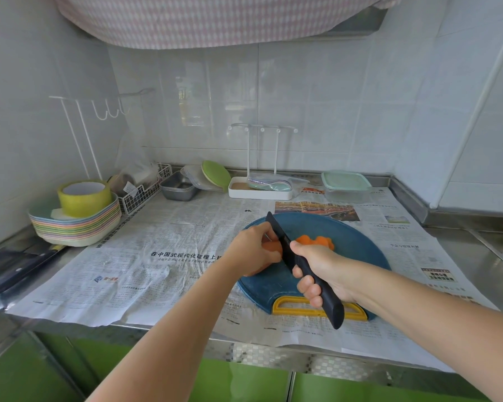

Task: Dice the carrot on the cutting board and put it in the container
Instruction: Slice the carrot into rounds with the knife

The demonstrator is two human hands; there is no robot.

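While the left hand holds the carrot on the cutting board near the front edge of the counter, the right hand, grip closed round the knife, should cut straight down, thin and even.

The left hand is covering most of the carrot, letting only an orange patch show beside the knife, whose cutting edge is vanishing behind that hand. The right hand and forearm are blocking part of the cutting board. A dark object is running off the left edge. The newspaper small print is blurring into grey lines.
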